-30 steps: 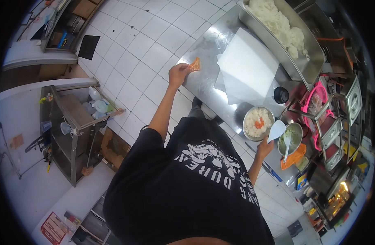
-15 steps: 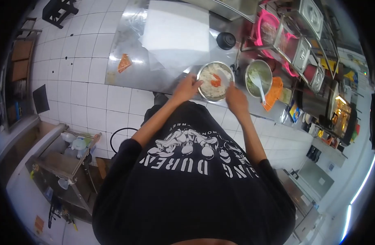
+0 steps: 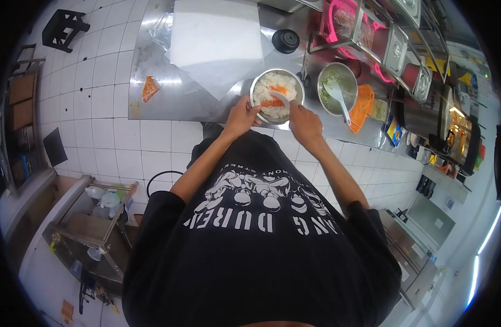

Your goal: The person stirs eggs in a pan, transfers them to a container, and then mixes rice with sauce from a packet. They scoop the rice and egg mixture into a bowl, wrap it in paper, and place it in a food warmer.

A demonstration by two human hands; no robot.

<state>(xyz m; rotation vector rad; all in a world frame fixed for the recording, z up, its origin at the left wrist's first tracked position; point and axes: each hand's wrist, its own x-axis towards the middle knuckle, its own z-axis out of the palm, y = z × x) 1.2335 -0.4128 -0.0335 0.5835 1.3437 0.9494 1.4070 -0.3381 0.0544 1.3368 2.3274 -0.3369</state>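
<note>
A steel mixing bowl (image 3: 300,82) sits near the front edge of the metal table. It holds white rice (image 3: 265,82) with orange-red sauce (image 3: 270,102) spread in streaks across it. My left hand (image 3: 241,117) is closed on the bowl's near-left rim, thumb at the edge. In my right hand (image 3: 306,125) is the handle of a pale rice paddle (image 3: 281,98), its blade over the rice and sauce; the fingers wrap the handle. Just right of these stands a second steel bowl (image 3: 322,82) with a green mixture and a white paddle (image 3: 337,97) resting in it.
White paper sheets (image 3: 215,35) lie on the metal table (image 3: 179,101), a black bowl (image 3: 286,41) to their right. An orange cloth (image 3: 362,109) is beside the second bowl. A metal rack (image 3: 337,44) with pink baskets stands at right. An orange-patterned piece (image 3: 150,89) lies far left.
The paddle blade has moved left across the rice, and the sauce has gone from one clump to wider streaks. My right hand has shifted toward the bowl's rim. The whole view has shifted slightly.
</note>
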